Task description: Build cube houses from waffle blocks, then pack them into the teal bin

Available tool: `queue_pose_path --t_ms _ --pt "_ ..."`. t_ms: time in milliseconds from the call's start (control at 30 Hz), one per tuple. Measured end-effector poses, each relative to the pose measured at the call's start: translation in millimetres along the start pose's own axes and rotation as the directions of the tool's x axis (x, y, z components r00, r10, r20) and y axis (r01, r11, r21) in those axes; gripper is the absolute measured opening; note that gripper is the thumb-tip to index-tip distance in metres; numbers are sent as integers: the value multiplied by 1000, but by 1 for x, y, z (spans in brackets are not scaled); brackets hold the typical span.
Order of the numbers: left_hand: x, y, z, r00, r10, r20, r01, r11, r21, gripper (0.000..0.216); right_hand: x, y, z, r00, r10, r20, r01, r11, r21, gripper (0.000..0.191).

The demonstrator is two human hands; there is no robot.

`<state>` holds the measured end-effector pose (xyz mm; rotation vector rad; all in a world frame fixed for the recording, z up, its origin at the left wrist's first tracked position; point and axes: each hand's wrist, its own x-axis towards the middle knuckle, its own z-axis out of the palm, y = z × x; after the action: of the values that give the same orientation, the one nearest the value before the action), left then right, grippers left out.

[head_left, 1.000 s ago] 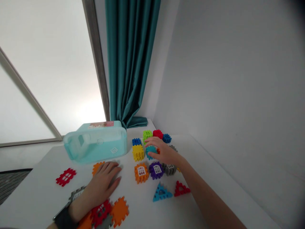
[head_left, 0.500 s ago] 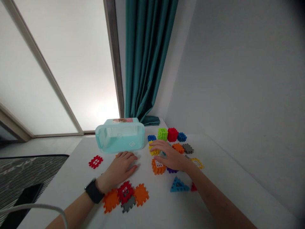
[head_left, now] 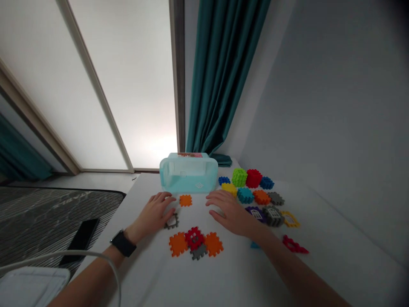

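- Overall, the left hand [head_left: 151, 215] and right hand [head_left: 231, 213] are shown open, palms down, gripping nothing.
- A grey window tile [head_left: 171, 221] is seen just beside the left hand, on a white table [head_left: 223, 277].
- An orange tile [head_left: 185, 200] is placed between the hands, nearer the left.

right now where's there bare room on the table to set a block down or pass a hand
Bare tabletop lies nearest you, below the flat orange, red and grey pieces, and a narrower strip runs between your left hand and right hand. It's crowded right of the teal box, among the blocks.
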<state>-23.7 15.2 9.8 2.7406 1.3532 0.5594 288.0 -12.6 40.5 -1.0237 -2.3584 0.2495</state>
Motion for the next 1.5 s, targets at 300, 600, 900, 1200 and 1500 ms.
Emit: queue_pose_path --t_ms 300,600,900,1200,1500 --pt "-32 -29 26 988 -118 -99 118 993 -7 40 -7 -46 40 953 125 276 -124 992 -19 44" --pt "-29 3 30 996 -46 -70 44 998 -35 33 -20 -61 86 983 134 125 -119 986 -120 35" --pt "-25 30 17 992 109 -63 -121 962 -245 38 -16 -39 89 989 147 -28 -150 980 -131 28" --pt "-32 14 6 985 165 52 -147 956 -252 39 -23 -43 79 1000 -7 -28 5 998 -68 24" --pt "-29 12 14 980 190 52 -172 952 -252 43 -19 -51 89 996 48 70 -44 997 -60 25"
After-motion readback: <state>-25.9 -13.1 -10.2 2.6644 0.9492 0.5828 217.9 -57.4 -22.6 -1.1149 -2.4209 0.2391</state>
